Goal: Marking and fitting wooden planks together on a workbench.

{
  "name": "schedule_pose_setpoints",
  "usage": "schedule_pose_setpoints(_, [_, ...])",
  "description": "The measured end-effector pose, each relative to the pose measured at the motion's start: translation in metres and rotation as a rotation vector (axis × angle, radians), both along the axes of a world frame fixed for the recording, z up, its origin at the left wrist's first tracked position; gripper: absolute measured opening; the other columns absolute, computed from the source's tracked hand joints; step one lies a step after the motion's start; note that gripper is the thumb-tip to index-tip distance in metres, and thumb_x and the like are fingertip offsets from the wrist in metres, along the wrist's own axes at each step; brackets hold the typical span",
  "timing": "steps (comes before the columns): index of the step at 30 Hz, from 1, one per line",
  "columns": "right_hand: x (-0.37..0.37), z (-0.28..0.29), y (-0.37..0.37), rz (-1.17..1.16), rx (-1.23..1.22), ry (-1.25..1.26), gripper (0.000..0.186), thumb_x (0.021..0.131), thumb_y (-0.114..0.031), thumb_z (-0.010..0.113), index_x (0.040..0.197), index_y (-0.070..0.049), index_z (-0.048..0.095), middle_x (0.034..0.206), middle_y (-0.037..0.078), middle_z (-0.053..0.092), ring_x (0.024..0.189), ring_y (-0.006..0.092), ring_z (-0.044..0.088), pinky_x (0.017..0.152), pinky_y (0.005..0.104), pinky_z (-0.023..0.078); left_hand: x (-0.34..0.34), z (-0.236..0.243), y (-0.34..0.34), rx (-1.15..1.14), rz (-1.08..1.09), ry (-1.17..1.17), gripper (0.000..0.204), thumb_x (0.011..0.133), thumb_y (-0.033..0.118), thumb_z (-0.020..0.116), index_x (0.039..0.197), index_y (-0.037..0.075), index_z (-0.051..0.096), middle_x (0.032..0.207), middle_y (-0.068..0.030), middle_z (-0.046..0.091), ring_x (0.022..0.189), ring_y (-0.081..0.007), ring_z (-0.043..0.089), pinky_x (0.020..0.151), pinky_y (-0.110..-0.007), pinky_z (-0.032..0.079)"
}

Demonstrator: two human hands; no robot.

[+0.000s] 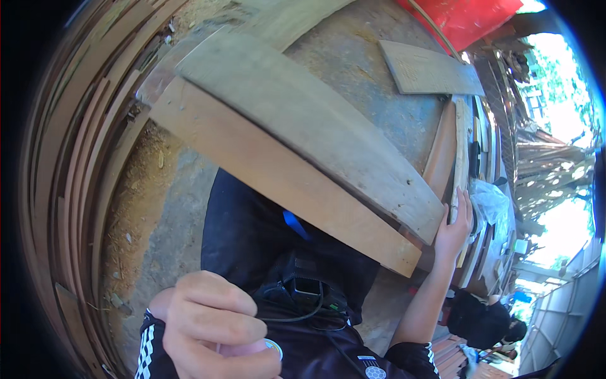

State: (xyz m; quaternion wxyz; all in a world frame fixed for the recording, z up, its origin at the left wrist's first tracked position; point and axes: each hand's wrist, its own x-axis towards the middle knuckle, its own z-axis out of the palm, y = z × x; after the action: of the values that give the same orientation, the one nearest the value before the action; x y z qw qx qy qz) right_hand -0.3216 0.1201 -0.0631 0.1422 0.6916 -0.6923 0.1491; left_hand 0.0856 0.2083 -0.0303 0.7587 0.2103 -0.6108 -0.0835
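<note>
A long grey weathered board [303, 120] slants across the middle, from the upper left to the right. Its near edge lies along a reddish-brown board [284, 177], just above my lap. At the grey board's right end is my right hand [456, 230], its fingers stretched out and its thumb against the board's corner. My left hand [214, 328] is raised close to the camera at the lower left, apart from the boards. Its fingers are curled closed, and what they may hold is hidden.
Long planks [82, 189] are stacked at the left, beside sawdust on the ground [151, 164]. Another grey board [432, 69] lies at the far right, near a red sheet [470, 22]. Clear plastic [492, 202] covers timber at the right. A person in black [483, 319] is farther off.
</note>
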Motion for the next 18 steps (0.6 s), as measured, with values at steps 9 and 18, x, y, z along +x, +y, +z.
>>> schedule_pose_setpoints(9, [-0.004,-0.024,-0.007,-0.099,-0.098,0.136,0.050,0.089,0.005,0.052,0.136,-0.010,0.062,0.138,0.018,0.061,0.129,0.0354,0.058,0.109,0.0429,0.045,0.013,-0.007,0.018,-0.099,0.113,0.174,0.037,0.092,0.015,0.068,0.127,0.020,0.056,0.075,-0.0020,0.061,0.049,-0.0132,0.049,0.041,-0.025,0.040])
schedule_pose_setpoints(18, [-0.041,-0.031,-0.016,-0.085,-0.087,0.121,0.037,0.093,-0.005,0.057,0.128,-0.012,0.068,0.145,0.015,0.056,0.133,0.0335,0.055,0.111,0.0401,0.043,0.050,-0.020,0.056,0.043,0.241,0.164,0.020,0.094,0.018,0.069,0.111,0.025,0.060,0.092,0.0105,0.061,0.060,-0.0084,0.055,0.051,-0.022,0.038])
